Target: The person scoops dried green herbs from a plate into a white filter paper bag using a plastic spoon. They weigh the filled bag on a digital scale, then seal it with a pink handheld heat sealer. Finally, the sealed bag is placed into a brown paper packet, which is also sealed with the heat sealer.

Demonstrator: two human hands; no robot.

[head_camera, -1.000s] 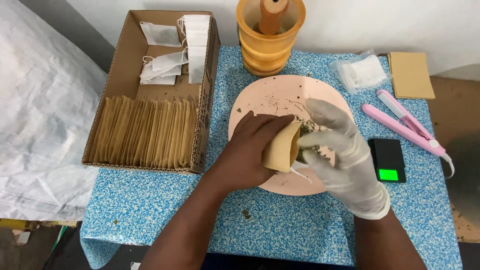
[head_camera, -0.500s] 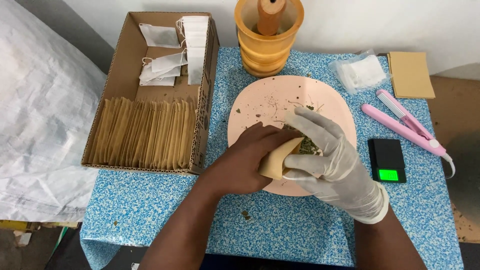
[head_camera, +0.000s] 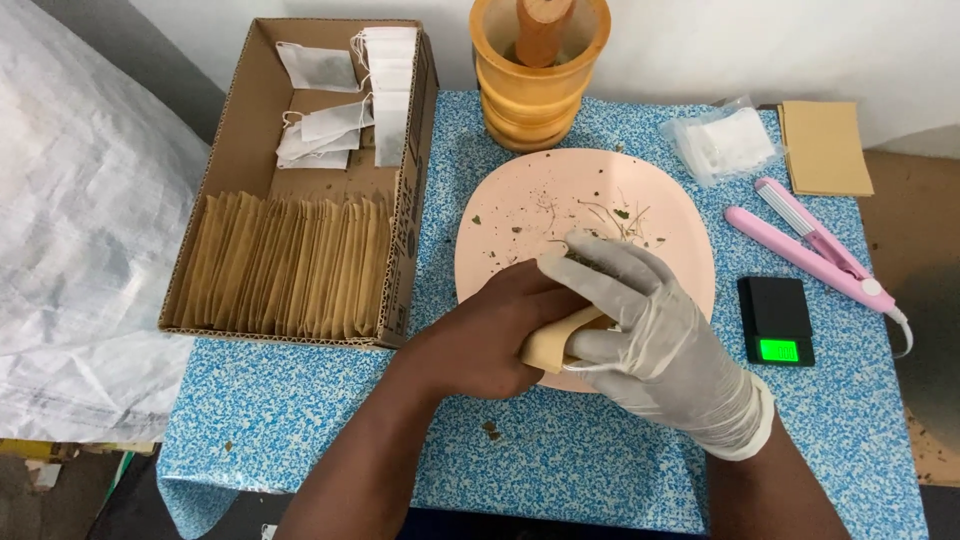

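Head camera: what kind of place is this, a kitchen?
Probably a small home workbench for packing herbal tea by hand. A cardboard box holds rows of brown sachets, a wooden mortar and pestle stands behind the pink plate, and a pocket scale lies nearby.

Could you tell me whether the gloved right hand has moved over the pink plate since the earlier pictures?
Yes. The gloved right hand has shifted toward the left hand, covering more of the tan pouch over the pink plate.

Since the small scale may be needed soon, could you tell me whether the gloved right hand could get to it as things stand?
Probably yes: the small black scale lies on the table just right of the gloved right hand with nothing between them, though that hand is busy with dried herbs and would need freeing.
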